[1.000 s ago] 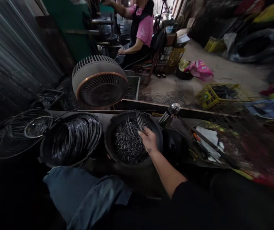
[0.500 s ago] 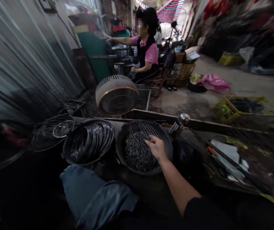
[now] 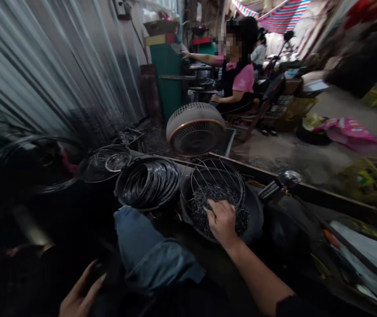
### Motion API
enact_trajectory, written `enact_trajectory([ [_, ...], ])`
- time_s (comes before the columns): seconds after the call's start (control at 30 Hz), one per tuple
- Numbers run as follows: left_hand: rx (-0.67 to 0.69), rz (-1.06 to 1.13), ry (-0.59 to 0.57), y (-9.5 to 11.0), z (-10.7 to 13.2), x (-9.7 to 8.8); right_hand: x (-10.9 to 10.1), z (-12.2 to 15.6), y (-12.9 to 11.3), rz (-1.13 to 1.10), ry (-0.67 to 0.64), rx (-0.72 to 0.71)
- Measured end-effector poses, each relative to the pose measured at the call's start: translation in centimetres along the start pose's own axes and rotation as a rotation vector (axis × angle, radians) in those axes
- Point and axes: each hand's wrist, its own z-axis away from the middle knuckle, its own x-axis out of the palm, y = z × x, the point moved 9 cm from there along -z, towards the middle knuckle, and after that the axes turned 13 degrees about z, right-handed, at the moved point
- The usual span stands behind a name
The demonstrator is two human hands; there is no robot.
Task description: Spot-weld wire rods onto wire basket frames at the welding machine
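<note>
My right hand (image 3: 221, 222) reaches into a black basin (image 3: 256, 216) filled with small dark metal pieces. Its fingers are curled on the lower edge of a round wire grille (image 3: 217, 181), which stands tilted over the basin. My left hand (image 3: 80, 294) is low at the bottom left beside my denim-covered knee (image 3: 148, 253). Its fingers are stretched apart and hold nothing. To the left of the first basin, a second basin holds a stack of dark wire rings (image 3: 148, 182).
A round fan (image 3: 195, 130) lies behind the basins. More wire grilles (image 3: 106, 162) sit at the left beside a corrugated metal wall (image 3: 43, 70). A person in a pink shirt (image 3: 238, 77) sits at a green machine farther back. A metal knob (image 3: 289, 178) stands at the right.
The view has swung left and upward. The wire grille now shows as a full round frame above the basin. My left hand has come into view at the bottom left.
</note>
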Motion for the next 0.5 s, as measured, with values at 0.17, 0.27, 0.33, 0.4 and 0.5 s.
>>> enact_trajectory([
  [0.17,0.066,0.226,-0.13,5.6,1.2,3.6,-0.8,1.3,-6.8,-0.213,0.04,-0.204],
  [0.27,0.119,0.348,-0.207,7.2,2.0,5.1,-1.1,1.5,-9.6,-0.29,0.046,-0.263],
  [0.33,0.128,0.429,-0.246,7.5,2.5,5.9,-1.1,1.6,-11.4,-0.327,0.058,-0.298],
  [0.4,0.105,0.526,-0.233,7.4,2.9,6.0,-0.8,2.0,-13.9,-0.366,0.067,-0.346],
  [0.5,0.064,0.709,-0.092,7.1,3.0,4.5,0.3,3.6,-19.4,-0.45,0.066,-0.496],
])
